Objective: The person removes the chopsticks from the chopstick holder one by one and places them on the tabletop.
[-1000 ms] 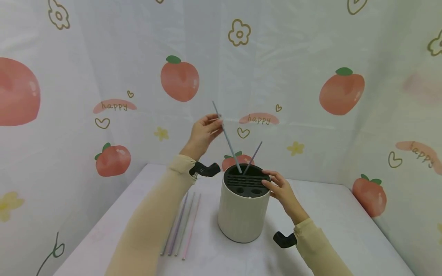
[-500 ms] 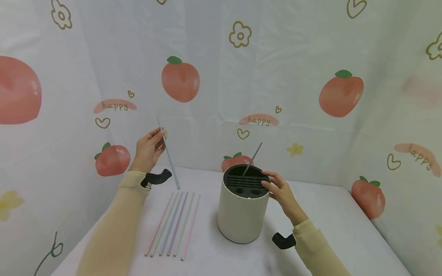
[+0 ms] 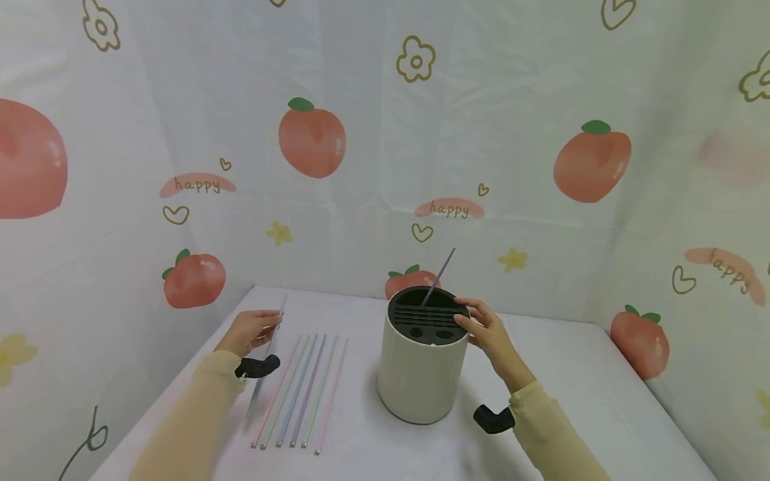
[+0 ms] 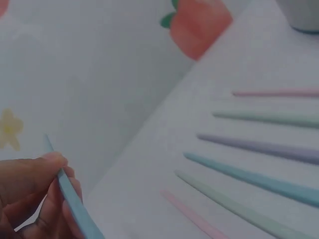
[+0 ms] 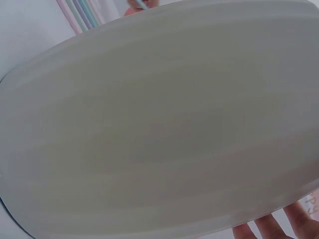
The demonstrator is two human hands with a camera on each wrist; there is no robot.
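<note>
My left hand [image 3: 248, 332] pinches a pale blue chopstick [image 4: 76, 200] near its thin end, between thumb and fingers. In the head view the chopstick slants low over the table, at the left side of a row of chopsticks. My right hand [image 3: 492, 339] grips the rim of a white utensil holder [image 3: 420, 381] with a black slotted top [image 3: 430, 315]. Its thumb and fingertips lie on the top's right edge. A purple chopstick [image 3: 441, 272] leans in the holder's large rear opening, its lower part hidden.
Several pastel chopsticks lie side by side between my left hand and the holder, including a pink one [image 3: 332, 397] nearest the holder and a purple one [image 3: 309, 394]. The white table [image 3: 559, 394] meets a fruit-printed curtain [image 3: 361, 80] at the back.
My left hand has carried the blue chopstick from over the holder leftward, then down beside the row. The holder and my right hand have stayed in place.
</note>
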